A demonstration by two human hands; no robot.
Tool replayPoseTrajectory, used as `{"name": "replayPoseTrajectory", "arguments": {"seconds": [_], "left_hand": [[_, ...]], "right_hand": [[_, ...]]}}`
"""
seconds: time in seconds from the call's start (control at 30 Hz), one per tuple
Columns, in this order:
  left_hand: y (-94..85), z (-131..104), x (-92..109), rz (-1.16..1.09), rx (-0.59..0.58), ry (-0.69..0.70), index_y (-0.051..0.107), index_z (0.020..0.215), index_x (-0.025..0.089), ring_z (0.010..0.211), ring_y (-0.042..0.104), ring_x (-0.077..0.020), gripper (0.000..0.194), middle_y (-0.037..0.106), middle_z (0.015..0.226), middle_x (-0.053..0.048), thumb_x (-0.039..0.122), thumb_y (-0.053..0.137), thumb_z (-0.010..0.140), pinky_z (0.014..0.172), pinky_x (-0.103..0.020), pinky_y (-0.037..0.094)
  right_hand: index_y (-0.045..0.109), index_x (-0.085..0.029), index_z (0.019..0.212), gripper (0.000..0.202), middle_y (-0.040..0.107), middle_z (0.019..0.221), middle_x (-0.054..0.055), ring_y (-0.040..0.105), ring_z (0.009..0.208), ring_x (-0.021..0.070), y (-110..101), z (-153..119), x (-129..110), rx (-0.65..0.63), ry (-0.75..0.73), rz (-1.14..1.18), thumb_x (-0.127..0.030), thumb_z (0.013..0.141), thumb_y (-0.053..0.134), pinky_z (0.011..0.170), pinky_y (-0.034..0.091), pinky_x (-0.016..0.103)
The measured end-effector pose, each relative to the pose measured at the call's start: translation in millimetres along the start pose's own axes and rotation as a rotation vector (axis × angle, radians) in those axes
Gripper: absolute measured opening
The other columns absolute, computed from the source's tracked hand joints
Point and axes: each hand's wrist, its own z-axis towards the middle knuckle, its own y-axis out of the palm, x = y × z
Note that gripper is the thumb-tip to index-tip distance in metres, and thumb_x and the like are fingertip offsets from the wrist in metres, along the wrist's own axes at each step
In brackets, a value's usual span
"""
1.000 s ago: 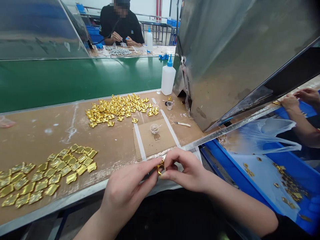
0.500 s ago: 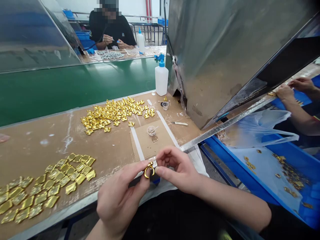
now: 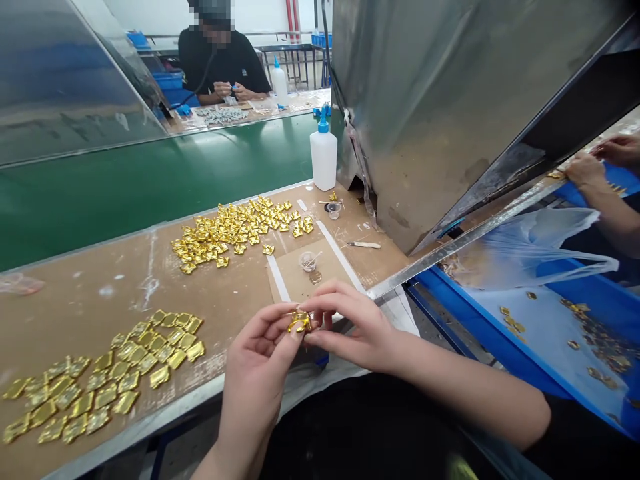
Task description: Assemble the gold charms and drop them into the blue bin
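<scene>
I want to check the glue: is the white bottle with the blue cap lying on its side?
No, the white bottle stands upright at the far edge of the brown table, its blue cap on top.

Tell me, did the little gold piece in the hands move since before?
Yes. The gold piece, pinched between the left hand and right hand, has moved away from the person, toward the small clear cup on the cardboard.

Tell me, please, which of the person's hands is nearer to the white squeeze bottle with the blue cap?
Right. The right hand lies below the white squeeze bottle with the blue cap; the left hand sits lower and further left.
</scene>
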Motion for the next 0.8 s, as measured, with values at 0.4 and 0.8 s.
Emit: {"name": "replayPoseTrajectory", "arguments": {"seconds": [0.4, 0.8], "left_hand": [[7.3, -8.8, 12.7, 0.031, -0.067, -0.149, 0.058, 0.124, 0.024, 0.079, 0.073, -0.0186, 0.045, 0.077, 0.089, -0.002, 0.032, 0.083, 0.088, 0.078, -0.028, 0.06], [-0.1, 1.9, -1.5, 0.237, -0.085, 0.573, 0.061, 0.122, 0.027, 0.092, 0.065, -0.0174, 0.059, 0.074, 0.104, -0.001, -0.001, 0.087, 0.077, 0.084, -0.027, 0.052]], "right_hand": [[0.077, -0.019, 0.113, 0.026, 0.068, 0.104, 0.006, 0.066, 0.08, 0.0122, 1.8, -2.8, 8.7, 0.062, 0.171, 0.138, -0.028, 0.09, 0.082, 0.066, 0.055, 0.023], [0.08, -0.016, 0.087, 0.031, 0.063, 0.076, 0.0, 0.04, 0.06, 0.0085, 18.3, -4.8, -4.6, 0.177, 0.699, 0.838, -0.044, 0.077, 0.087, 0.057, 0.03, 0.025]]}}
